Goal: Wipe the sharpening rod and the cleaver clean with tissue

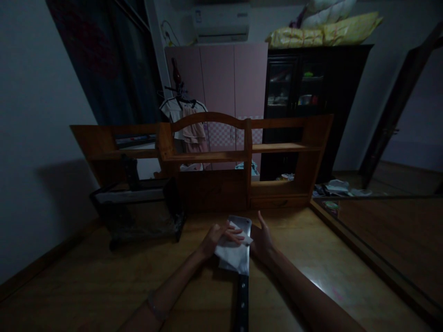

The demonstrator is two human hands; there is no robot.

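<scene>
One cleaver [243, 287] sits between both hands above the desk [308, 246], the left hand's [215, 239] fingers slightly spread over a white tissue [232, 253] on its blade, the right hand's [263, 244] thumb raised, other fingers unclear, the air conditioner's [221, 23] label [198, 16] too small to read.

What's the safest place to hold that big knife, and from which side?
Probably by its black handle, coming from the near side: the handle points that way, clear of the wide blade, and its visible part is uncovered. The left hand has its fingers on a white cloth or tissue over the blade.
</scene>
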